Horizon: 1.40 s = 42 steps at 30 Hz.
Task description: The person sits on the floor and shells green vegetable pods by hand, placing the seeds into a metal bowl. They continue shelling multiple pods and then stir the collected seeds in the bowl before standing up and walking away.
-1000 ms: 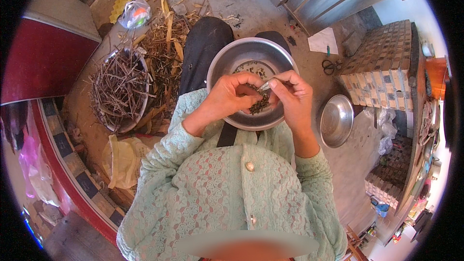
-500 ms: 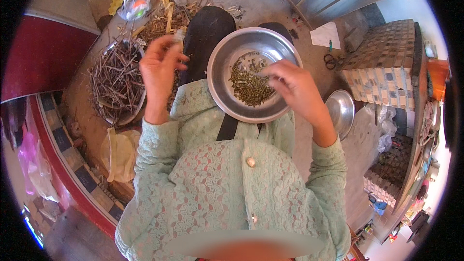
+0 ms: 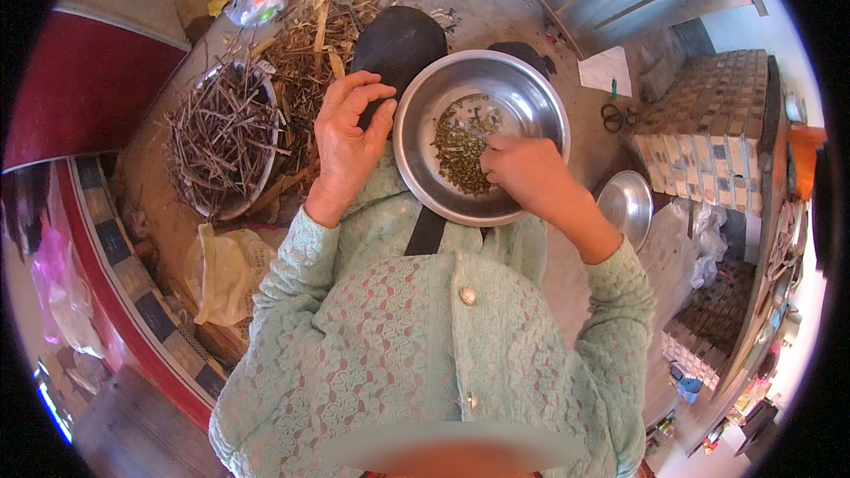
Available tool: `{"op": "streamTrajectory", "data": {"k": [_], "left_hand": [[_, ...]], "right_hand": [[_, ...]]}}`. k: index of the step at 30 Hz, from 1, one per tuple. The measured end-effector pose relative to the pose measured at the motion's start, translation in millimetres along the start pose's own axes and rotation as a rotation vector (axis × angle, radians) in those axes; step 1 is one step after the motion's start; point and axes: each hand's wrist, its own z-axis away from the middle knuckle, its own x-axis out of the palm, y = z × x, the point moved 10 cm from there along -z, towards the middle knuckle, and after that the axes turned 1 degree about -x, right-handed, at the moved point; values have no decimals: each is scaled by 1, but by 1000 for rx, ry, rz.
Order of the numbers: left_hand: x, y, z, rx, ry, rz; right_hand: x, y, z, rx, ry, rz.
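Note:
A wide steel bowl [image 3: 540, 106] rests on my lap, tilted a little. Small dark green seeds or beans [image 3: 460, 155] lie on its bottom, with some paler bits along their far side. Over the bowl's right side, my right hand [image 3: 529, 173] reaches down to the pile with its fingers drawn together; what lies between the fingertips is hidden. My left hand [image 3: 348, 137] hovers just left of the rim. Its fingers are bent, thumb and forefinger stand apart, and nothing shows between them.
To the left, a basin [image 3: 266, 179] is heaped with dry sticks [image 3: 217, 142]. Husks and twigs [image 3: 305, 53] litter the floor near a tied plastic bag [image 3: 258, 0]. Another steel bowl [image 3: 625, 204] stands at the right, near scissors [image 3: 613, 117] and a tiled brick block [image 3: 699, 124].
My left hand has moved right, from beside the stick basin to near the bowl's rim. The right hand has lowered, its fingers now closer together at the seeds. The view has shifted slightly.

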Motion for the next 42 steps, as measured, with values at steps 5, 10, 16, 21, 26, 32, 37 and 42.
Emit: {"op": "streamTrajectory", "data": {"k": [5,10,16,21,26,32,37,42], "left_hand": [[4,12,-2,18,-57,31],[31,49,4,295,-214,-107],[103,57,34,487,-565,-315],[118,46,37,480,-624,-425],[106,45,33,366,-614,-214],[80,42,21,206,-497,87],[75,37,19,95,-514,186],[74,20,21,-226,-543,403]], "right_hand": [[-41,20,7,63,376,-526],[-36,47,14,309,485,-1070],[-42,54,17,297,562,-1198],[-41,53,14,262,552,-1215],[-46,59,15,266,574,-1119],[-55,56,-7,288,477,-1081],[-61,25,-41,159,379,-1102],[-66,18,-44,130,379,-1178]]}}
